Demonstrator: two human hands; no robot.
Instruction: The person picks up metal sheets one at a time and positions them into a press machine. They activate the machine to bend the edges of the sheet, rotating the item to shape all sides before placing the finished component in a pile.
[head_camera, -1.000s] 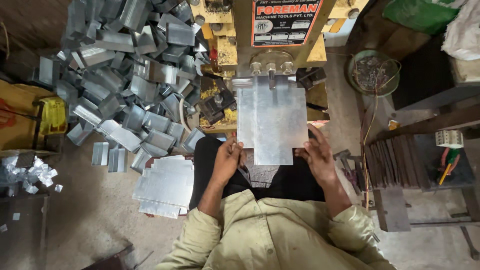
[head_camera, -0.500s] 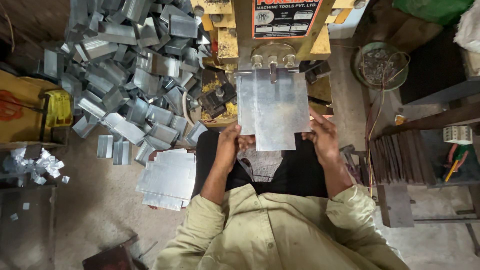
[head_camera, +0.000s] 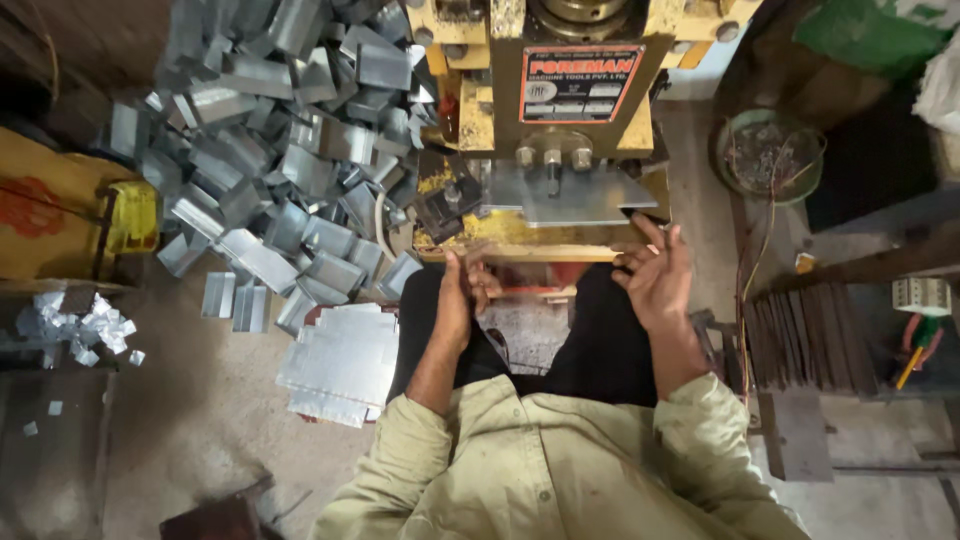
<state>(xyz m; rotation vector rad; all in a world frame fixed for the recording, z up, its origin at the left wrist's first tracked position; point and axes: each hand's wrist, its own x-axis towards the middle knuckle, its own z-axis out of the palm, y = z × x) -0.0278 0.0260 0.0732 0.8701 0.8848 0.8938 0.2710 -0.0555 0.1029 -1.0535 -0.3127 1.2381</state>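
Sheet-metal blank (head_camera: 570, 195) lies flat on the yellow press (head_camera: 545, 120) bed, under its three bolts, just ahead of your knees. Your left hand (head_camera: 458, 300) is loosely curled and your right hand (head_camera: 655, 275) half open with fingers spread; both are empty, close to the bed's front edge. A red rectangular plate (head_camera: 582, 83) sits on the press front. Left of it, folded metal pieces (head_camera: 270, 150) are heaped on the concrete floor (head_camera: 200, 400), with flat sheets (head_camera: 340, 360) stacked by your left leg.

Narrow gap between yellow press (head_camera: 545, 110) and lap; bent metal pile (head_camera: 280, 170) crowding the left.
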